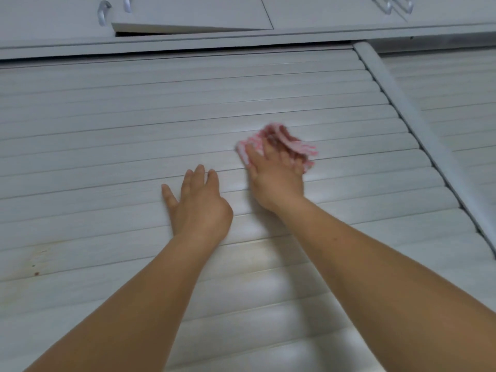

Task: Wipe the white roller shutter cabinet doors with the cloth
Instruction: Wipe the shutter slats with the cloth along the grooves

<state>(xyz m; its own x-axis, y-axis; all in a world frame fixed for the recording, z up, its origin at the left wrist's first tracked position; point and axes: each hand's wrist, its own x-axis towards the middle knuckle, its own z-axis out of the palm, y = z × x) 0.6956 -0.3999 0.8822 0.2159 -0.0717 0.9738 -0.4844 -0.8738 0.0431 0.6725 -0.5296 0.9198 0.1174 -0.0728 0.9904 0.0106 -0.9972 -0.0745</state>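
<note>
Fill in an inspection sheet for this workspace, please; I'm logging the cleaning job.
Surface: white roller shutter door, slatted; brownish stains at lower left.
Job's things: pink-and-white cloth against the slats.
Clutter: nothing seen.
Hands: right hand presses the cloth flat; left hand rests open on the slats.
Cables: nothing seen.
Surroundings: second shutter to the right; upper cabinets with metal handles, one door ajar.

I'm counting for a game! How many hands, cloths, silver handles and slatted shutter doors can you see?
Hands: 2, left hand and right hand
Cloths: 1, pink cloth
Silver handles: 4
Shutter doors: 2
Total: 9
</note>
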